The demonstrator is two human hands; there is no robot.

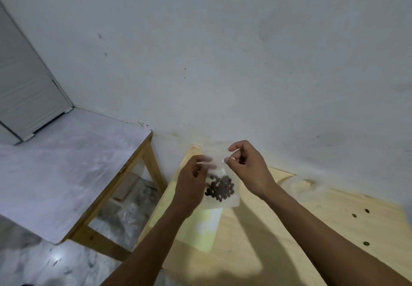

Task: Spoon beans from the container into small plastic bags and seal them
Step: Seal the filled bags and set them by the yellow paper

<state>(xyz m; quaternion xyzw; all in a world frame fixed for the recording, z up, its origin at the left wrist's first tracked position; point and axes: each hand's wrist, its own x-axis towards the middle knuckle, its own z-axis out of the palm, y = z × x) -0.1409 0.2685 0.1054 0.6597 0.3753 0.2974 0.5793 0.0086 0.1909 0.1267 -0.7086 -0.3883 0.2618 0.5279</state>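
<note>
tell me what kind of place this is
Probably a plain room at home or a small workroom: bare white wall, a pale wooden table beside a grey-topped table, and a speckled floor.

A big pale wall (223,51) with small dark spots fills the top. Far left is a grey door (26,89). On the left stands a table with a grey-white top (66,169) and wooden legs. A light wooden table (278,230) is lower right. The floor (44,263) is grey and speckled, with a bright shine.
</note>
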